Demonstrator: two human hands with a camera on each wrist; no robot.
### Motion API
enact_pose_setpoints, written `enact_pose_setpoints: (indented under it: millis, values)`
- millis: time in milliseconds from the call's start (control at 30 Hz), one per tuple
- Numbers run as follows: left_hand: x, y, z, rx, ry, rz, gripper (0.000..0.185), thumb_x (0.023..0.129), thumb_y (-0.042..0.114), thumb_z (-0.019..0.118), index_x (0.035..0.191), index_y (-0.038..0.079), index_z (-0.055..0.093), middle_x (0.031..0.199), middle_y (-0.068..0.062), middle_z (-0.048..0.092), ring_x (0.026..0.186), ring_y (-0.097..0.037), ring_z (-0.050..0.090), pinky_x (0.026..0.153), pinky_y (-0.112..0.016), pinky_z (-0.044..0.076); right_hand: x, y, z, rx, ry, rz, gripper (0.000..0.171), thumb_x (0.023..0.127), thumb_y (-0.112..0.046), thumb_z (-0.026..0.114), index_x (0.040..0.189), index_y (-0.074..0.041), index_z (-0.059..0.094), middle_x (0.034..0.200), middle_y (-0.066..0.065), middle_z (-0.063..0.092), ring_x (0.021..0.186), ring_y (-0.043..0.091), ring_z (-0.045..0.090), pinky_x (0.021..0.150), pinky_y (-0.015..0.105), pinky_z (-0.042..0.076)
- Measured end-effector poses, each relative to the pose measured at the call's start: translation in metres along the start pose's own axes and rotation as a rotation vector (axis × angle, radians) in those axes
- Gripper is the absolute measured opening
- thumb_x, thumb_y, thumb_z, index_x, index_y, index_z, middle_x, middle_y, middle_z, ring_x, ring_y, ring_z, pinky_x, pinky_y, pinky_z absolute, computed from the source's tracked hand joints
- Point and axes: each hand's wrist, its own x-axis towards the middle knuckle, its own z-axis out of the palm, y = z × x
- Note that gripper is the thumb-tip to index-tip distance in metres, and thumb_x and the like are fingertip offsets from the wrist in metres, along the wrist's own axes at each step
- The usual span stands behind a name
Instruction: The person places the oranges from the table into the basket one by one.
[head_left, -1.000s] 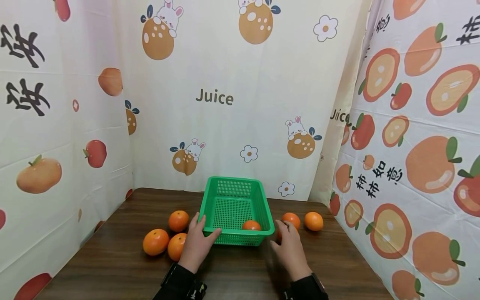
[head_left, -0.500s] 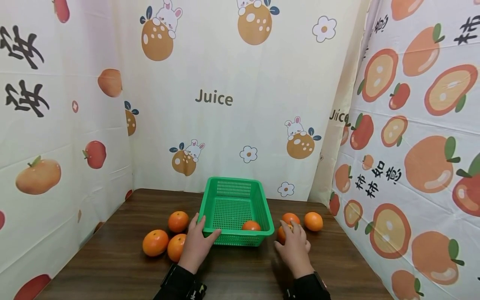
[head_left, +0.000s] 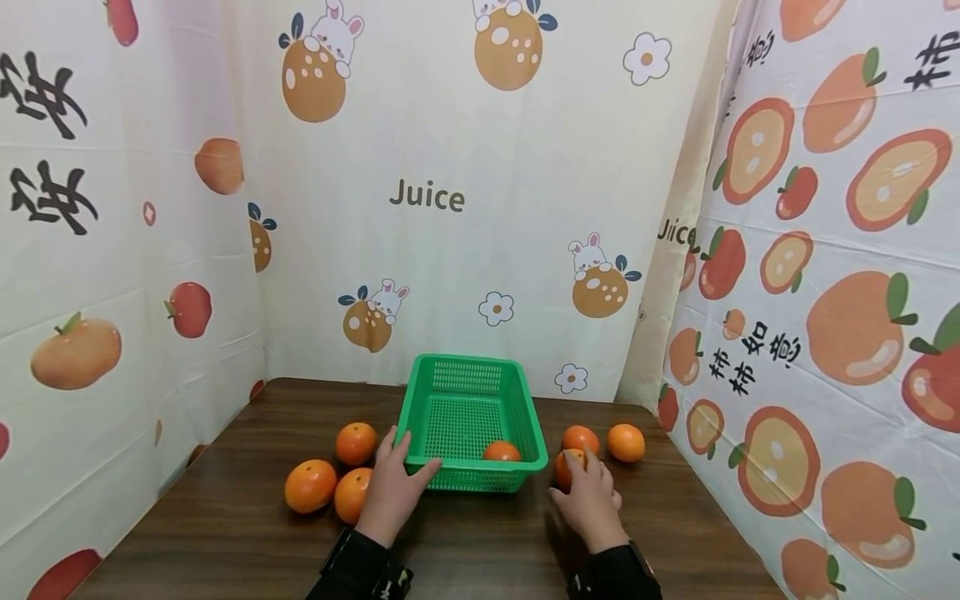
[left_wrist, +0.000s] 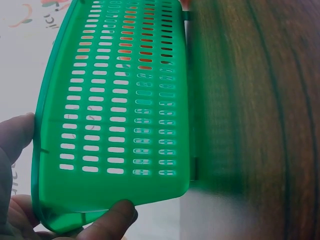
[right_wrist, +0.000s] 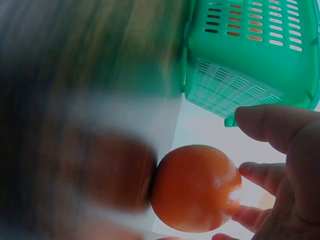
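— Anything moved? Only the right hand has, drawn back a little toward the person since half a second ago, uncovering the far orange right of the green basket; the basket matches the earlier frame.

— How do the hands stand?

— Right: fingers spread over the nearest orange, which rests just right of the basket; thumb off the fruit; firm finger contact I cannot tell; left hand: clamped on the basket's near left corner, thumb outside the wall.

— Other things around, and in the way?

— One loose orange farther right of the basket; one inner orange inside, by its near right corner, the basket's wall standing between it and the right hand; three oranges left of it on the table, one just beside the left wrist; printed cloth behind it.
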Motion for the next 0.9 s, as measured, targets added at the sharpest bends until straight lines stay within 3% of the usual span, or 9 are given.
enact_pose_setpoints:
  millis: [200,433,667,900]
  values:
    - [-0.001,0.001,0.0,-0.001,-0.002,0.004,0.095,0.096,0.059,0.073,0.163,0.0,0.038,0.176,-0.024,0.017,0.159,-0.052,0.026,0.121,-0.069,0.036,-0.001,0.002,0.001,-0.042,0.0,-0.009,0.069,0.096,-0.03,0.078,0.157,-0.015,0.051,0.168,0.029,0.031,0.148,0.056,0.032,0.106,0.078,0.034]
    - [0.001,-0.001,0.001,-0.005,-0.008,0.01,0.097,0.096,0.061,0.073,0.163,0.001,0.037,0.177,-0.023,0.015,0.159,-0.052,0.025,0.12,-0.069,0.037,0.001,0.003,-0.002,-0.163,0.102,-0.103,0.063,0.093,-0.025,0.082,0.15,-0.012,0.058,0.158,0.026,0.047,0.136,0.052,0.053,0.098,0.073,0.046]
    - [0.003,-0.001,0.001,0.006,-0.002,0.014,0.098,0.096,0.062,0.072,0.163,0.001,0.037,0.177,-0.023,0.016,0.159,-0.051,0.025,0.121,-0.068,0.036,0.005,0.001,-0.005,-0.197,0.146,-0.151,0.066,0.091,-0.02,0.084,0.15,-0.007,0.057,0.153,0.026,0.052,0.132,0.051,0.056,0.097,0.071,0.05]
    - [0.0,-0.001,0.0,-0.009,-0.004,0.005,0.097,0.096,0.06,0.073,0.163,0.0,0.037,0.177,-0.023,0.015,0.16,-0.051,0.024,0.121,-0.069,0.036,0.013,-0.002,-0.005,-0.213,0.173,-0.171,0.061,0.086,-0.017,0.088,0.141,-0.008,0.062,0.141,0.022,0.059,0.117,0.048,0.062,0.083,0.066,0.055]
